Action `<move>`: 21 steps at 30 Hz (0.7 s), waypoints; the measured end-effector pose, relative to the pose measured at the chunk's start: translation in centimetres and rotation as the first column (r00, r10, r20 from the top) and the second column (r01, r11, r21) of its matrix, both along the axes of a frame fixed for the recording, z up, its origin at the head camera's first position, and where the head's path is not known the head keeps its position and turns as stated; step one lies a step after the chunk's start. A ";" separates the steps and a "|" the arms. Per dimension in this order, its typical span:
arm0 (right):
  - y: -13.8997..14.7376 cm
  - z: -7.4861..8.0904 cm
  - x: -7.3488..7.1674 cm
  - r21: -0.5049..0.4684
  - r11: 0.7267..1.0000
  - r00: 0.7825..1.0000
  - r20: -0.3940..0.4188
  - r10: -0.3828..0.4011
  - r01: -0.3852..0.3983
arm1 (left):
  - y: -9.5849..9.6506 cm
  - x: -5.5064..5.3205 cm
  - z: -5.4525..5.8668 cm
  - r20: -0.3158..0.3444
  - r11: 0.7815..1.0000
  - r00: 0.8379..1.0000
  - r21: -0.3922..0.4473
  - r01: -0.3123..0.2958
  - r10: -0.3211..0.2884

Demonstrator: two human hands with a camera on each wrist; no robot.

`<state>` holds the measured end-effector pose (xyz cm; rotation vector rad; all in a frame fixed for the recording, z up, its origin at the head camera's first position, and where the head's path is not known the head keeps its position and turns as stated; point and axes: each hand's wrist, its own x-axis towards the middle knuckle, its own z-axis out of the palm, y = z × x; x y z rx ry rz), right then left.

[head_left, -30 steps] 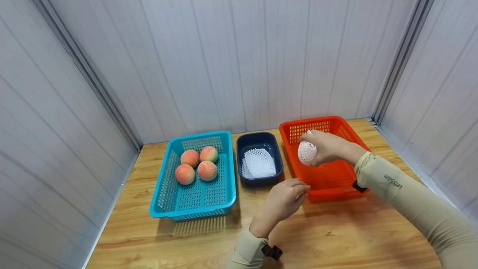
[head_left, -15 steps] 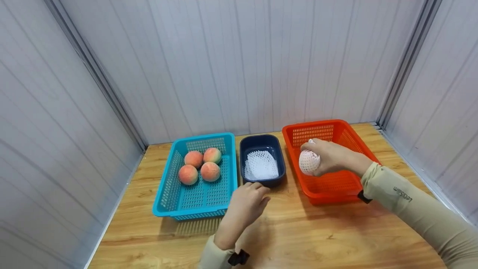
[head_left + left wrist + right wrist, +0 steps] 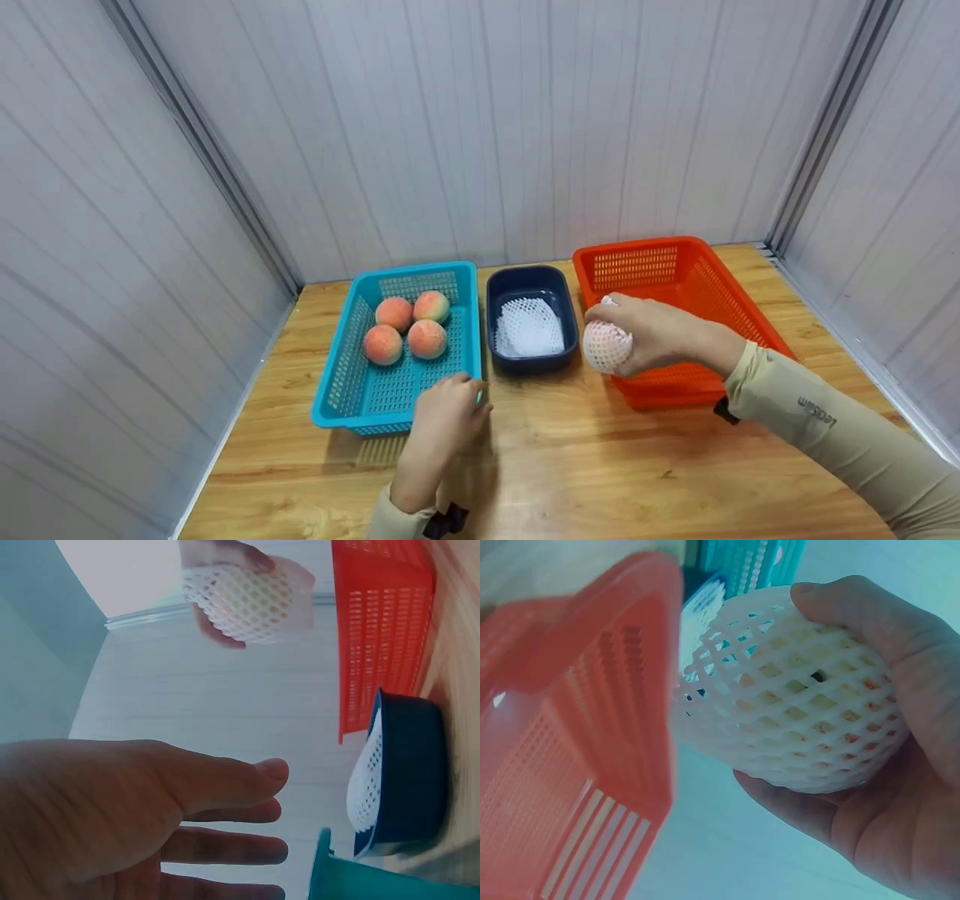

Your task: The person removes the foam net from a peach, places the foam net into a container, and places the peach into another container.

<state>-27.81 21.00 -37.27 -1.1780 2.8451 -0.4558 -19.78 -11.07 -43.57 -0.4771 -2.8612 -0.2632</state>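
Note:
My right hand [image 3: 664,335] grips a peach in a white foam net [image 3: 606,346], above the near left edge of the orange-red basket [image 3: 645,250]. In the right wrist view, thumb and fingers curl round the netted peach [image 3: 817,697], and the net's loose end extends past the fruit. My left hand [image 3: 445,415] hovers by the near right corner of the teal basket [image 3: 322,405]. The left wrist view has its fingers [image 3: 225,847] straight, holding nothing. Inside the teal basket, several bare peaches [image 3: 427,340] lie grouped toward the back left.
Between the two baskets stands a dark blue tub [image 3: 534,365] with white foam nets [image 3: 529,328] in it. All three containers rest on a wooden table [image 3: 555,480]. White panel walls [image 3: 420,135] enclose the back and both sides.
My left hand has moved left, from the orange-red basket's near corner to the teal basket. My right hand has come nearer and slightly left, still holding the netted peach.

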 end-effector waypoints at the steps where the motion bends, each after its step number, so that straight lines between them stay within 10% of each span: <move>1: -0.3 0.1 0.2 0.004 1.000 1.000 -0.003 0.007 -0.007 | -0.2 -0.1 -0.1 0.022 1.000 1.000 -0.001 -0.009 0.009; 21: -4.8 -2.4 1.8 0.024 0.995 0.995 0.019 0.102 -0.102 | -1.5 -0.3 -1.5 0.073 0.999 0.997 -0.006 -0.036 0.036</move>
